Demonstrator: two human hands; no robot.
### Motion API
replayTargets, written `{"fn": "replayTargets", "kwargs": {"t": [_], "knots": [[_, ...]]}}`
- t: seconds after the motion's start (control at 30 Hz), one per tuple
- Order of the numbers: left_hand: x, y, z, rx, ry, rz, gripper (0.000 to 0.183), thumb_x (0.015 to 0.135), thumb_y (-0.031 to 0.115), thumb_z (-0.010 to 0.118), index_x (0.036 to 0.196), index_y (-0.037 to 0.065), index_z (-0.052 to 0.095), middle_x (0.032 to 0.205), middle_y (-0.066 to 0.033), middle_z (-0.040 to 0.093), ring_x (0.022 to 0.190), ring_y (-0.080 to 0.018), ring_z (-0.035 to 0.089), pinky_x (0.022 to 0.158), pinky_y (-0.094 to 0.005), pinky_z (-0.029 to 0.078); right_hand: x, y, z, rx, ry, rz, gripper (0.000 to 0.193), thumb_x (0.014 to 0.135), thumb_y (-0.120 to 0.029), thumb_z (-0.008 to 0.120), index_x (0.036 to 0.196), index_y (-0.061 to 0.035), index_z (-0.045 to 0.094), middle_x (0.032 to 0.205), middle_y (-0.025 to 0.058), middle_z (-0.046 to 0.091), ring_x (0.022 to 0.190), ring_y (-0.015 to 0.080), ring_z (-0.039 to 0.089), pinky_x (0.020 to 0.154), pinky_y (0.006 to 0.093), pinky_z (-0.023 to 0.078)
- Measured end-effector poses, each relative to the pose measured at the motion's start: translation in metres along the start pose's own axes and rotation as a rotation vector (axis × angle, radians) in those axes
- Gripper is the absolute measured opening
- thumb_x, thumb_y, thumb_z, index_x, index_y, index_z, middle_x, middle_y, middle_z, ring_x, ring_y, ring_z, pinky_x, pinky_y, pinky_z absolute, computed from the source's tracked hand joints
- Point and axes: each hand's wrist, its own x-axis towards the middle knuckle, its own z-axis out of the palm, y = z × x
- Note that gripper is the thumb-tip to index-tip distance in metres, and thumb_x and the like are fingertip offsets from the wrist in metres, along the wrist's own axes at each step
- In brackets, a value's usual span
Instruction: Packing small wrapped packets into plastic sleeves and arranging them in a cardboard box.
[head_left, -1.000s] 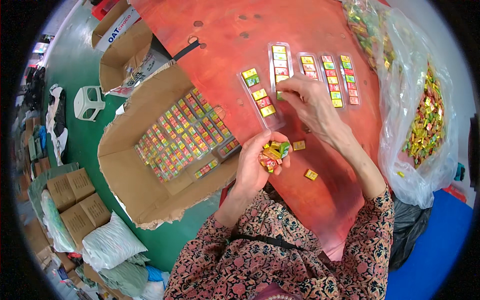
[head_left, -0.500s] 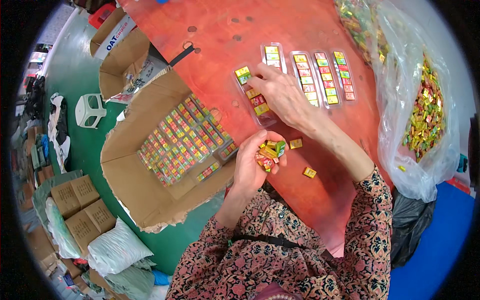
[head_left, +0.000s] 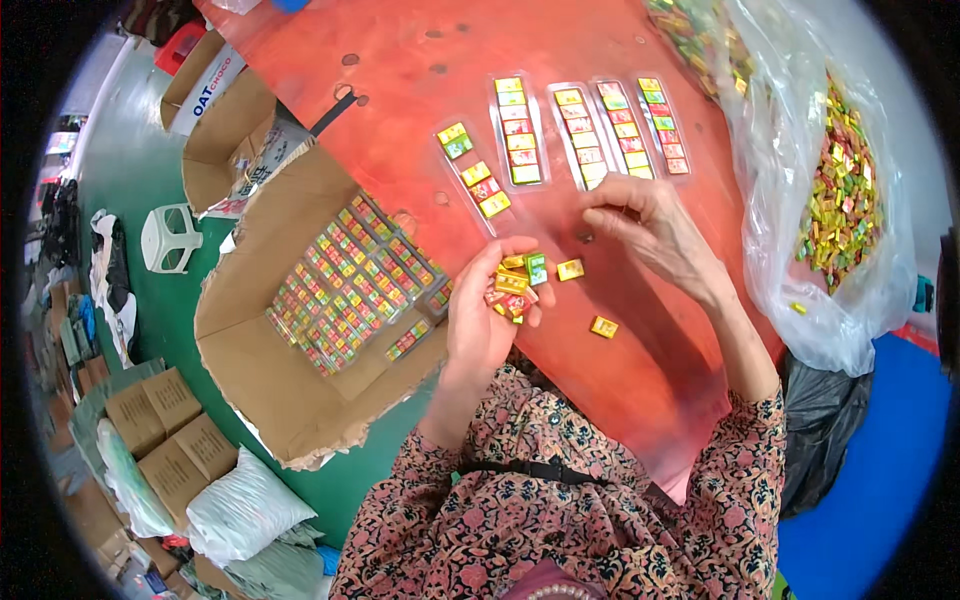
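Pretty bright, even light overall, looks like soft overhead lighting with no hard shadows. The red bench (head_left: 640,330) is evenly lit, only faint soft shadow under the right hand (head_left: 650,225) and beside the left hand (head_left: 490,310). The clear bag (head_left: 800,250) at the bench's right edge throws white glare off its folds, a bit blown out near the top. The middle is sharp enough to pick out single wrappers. Heavy fisheye: the box (head_left: 300,330) edges and bench edges bow outward, and the rim goes to a black ring. Stuff on the floor (head_left: 150,300) at far left is squashed and softer.
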Motion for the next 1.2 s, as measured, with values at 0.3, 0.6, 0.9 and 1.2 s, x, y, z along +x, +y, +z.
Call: {"fn": "replayTargets", "kwargs": {"t": [0.3, 0.6, 0.9, 1.2], "knots": [[0.004, 0.0, -0.002, -0.035, -0.06, -0.005, 0.048, 0.094, 0.037, 0.026, 0.108, -0.001, 0.051, 0.095, -0.021, 0.06, 0.073, -0.0253, 0.062, 0.052, -0.0292, 0.052, -0.04, -0.003, -0.016, 0.024, 0.036, 0.037, 0.013, 0.081, -0.008, 0.059, 0.09, 0.0025, 0.059, 0.076, 0.0065, 0.057, 0.072, 0.0107, 0.053, 0.063, 0.0254, 0.042], [0.004, -0.004, -0.002, -0.06, 0.01, 0.016, 0.035, 0.094, 0.024, 0.034, 0.107, -0.002, 0.052, 0.097, -0.0125, 0.059, 0.089, -0.0176, 0.058, 0.078, -0.0301, 0.047, -0.034, -0.034, 0.057, -0.266, 0.155, -0.461, 0.021, 0.069, -0.008, 0.062, 0.089, -0.0036, 0.059, 0.08, 0.0073, 0.053, 0.076, 0.0241, 0.055, 0.063, 0.0339, 0.046], [0.002, -0.002, -0.004, -0.1, 0.023, -0.006, 0.032, 0.093, 0.023, 0.036, 0.106, 0.0, 0.054, 0.095, -0.006, 0.059, 0.086, -0.0122, 0.056, 0.075, -0.0252, 0.045, -0.026, -0.033, 0.062, -0.512, 0.074, -0.609, 0.02, 0.068, -0.008, 0.056, 0.088, -0.0029, 0.056, 0.083, 0.0096, 0.05, 0.076, 0.023, 0.054, 0.064, 0.0331, 0.047], [0.003, 0.0, -0.011, -0.153, -0.093, -0.051, 0.04, 0.093, 0.03, 0.035, 0.112, -0.002, 0.047, 0.096, -0.0186, 0.06, 0.079, -0.0285, 0.062, 0.06, -0.0336, 0.053, 0.047, -0.041, 0.047, -0.186, 0.325, -0.364, 0.01, 0.076, -0.007, 0.059, 0.083, 0.0004, 0.057, 0.075, 0.0125, 0.051, 0.067, 0.0292, 0.054, 0.058, 0.0376, 0.043]]}}
